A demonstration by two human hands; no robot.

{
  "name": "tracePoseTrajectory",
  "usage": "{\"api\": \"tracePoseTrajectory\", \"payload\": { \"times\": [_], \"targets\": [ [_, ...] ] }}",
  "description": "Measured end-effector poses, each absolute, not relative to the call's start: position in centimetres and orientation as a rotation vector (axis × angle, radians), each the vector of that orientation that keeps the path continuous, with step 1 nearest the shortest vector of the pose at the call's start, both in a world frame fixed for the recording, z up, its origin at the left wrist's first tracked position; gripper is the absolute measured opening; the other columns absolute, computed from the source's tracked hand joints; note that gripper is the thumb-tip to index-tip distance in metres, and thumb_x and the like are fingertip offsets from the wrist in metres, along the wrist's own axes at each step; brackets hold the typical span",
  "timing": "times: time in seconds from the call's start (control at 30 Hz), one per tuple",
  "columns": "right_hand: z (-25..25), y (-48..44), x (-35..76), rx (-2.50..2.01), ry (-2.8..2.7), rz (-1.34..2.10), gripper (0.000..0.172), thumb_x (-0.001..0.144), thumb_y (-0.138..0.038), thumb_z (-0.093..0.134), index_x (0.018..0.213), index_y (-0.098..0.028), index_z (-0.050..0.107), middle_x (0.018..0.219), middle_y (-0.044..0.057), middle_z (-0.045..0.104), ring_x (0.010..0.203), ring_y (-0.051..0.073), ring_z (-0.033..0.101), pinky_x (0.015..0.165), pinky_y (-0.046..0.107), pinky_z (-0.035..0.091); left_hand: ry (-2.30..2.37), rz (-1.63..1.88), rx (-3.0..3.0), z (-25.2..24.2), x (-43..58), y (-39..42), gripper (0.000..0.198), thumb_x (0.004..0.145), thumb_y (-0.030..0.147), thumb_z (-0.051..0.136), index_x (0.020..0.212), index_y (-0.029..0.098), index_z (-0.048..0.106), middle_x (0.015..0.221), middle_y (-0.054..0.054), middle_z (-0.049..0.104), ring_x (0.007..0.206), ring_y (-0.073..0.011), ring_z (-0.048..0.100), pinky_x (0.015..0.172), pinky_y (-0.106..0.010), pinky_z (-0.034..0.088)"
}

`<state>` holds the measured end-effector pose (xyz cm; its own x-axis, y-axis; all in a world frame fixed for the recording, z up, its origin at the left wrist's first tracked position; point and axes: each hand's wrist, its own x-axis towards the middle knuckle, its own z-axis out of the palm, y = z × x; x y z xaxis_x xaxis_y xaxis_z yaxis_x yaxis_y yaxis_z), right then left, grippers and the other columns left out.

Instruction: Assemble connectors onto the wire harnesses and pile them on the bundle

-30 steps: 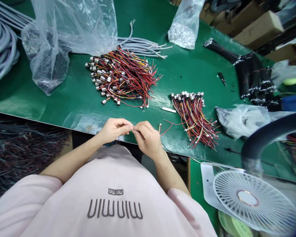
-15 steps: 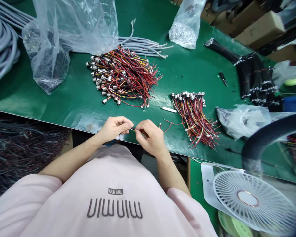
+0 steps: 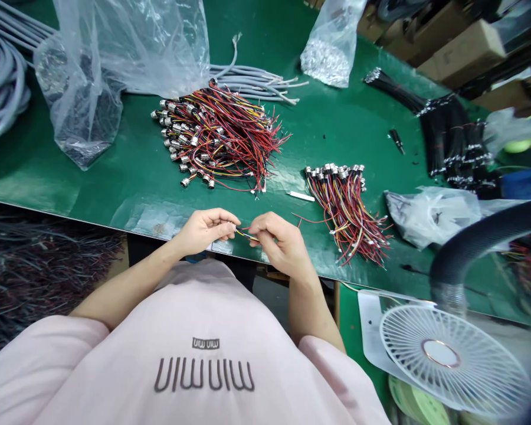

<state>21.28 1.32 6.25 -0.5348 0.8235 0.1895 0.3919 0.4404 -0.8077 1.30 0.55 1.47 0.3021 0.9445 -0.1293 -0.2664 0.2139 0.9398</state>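
Observation:
A short wire harness [image 3: 246, 235] with thin coloured wires stretches between my two hands at the bench's front edge. My left hand [image 3: 210, 229] pinches one end, where the tip is mostly hidden by the fingers. The fingers of my right hand [image 3: 277, 239] are closed round the wires a little to the right. Beyond my hands lies a large pile of wire harnesses [image 3: 230, 136] with metal round connectors and red, yellow, black and white wires. A smaller bundle of harnesses [image 3: 351, 212] rests to the right, beside a white pen-like stick [image 3: 301, 196].
Clear plastic bags [image 3: 86, 112] and grey cables [image 3: 256, 82] lie at the back left. Black cable bundles [image 3: 451, 139] and another plastic bag [image 3: 429, 215] are at the right. A white fan [image 3: 455, 357] and a thick black hose [image 3: 473, 242] stand near the front right.
My right hand has shifted slightly right, away from my left hand, so more of the coloured wires shows between them. My left hand keeps its pinch.

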Motion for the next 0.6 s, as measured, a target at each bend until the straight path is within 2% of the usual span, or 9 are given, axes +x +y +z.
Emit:
{"api": "tracePoseTrajectory", "payload": {
  "times": [0.13, 0.33, 0.6],
  "targets": [
    [6.7, 1.2, 21.4, -0.959, -2.182, 0.818, 0.025, 0.088, -0.004, 0.045, 0.085, -0.02, 0.065, 0.086, 0.005, 0.063, 0.085, 0.014, 0.063, 0.074, 0.028, 0.053, 0.848, 0.996, 1.001, 1.5, 1.3, 0.4, 0.03, 0.074, 0.039, 0.077, 0.088, 0.014, 0.071, 0.065, -0.002, 0.071, 0.055, -0.0086, 0.061, 0.055, -0.019, 0.051],
    [7.3, 0.7, 21.6, -0.96, -2.25, 0.805, 0.012, 0.084, -0.01, 0.057, 0.09, -0.02, 0.062, 0.092, 0.006, 0.063, 0.077, 0.013, 0.061, 0.067, 0.025, 0.052, 0.891, 1.017, 0.994, 1.5, 1.3, 0.4, 0.032, 0.073, 0.041, 0.077, 0.087, 0.014, 0.071, 0.064, -0.002, 0.071, 0.054, -0.0095, 0.062, 0.056, -0.021, 0.052],
    [6.5, 0.3, 20.7, -1.011, -2.303, 0.502, 0.013, 0.086, -0.009, 0.053, 0.083, -0.02, 0.056, 0.088, 0.005, 0.061, 0.081, 0.013, 0.061, 0.067, 0.023, 0.05, 0.914, 1.031, 0.957, 1.6, 1.4, 0.5, 0.034, 0.071, 0.043, 0.078, 0.085, 0.013, 0.069, 0.06, -0.001, 0.069, 0.05, -0.0083, 0.06, 0.052, -0.019, 0.051]
  ]
}}
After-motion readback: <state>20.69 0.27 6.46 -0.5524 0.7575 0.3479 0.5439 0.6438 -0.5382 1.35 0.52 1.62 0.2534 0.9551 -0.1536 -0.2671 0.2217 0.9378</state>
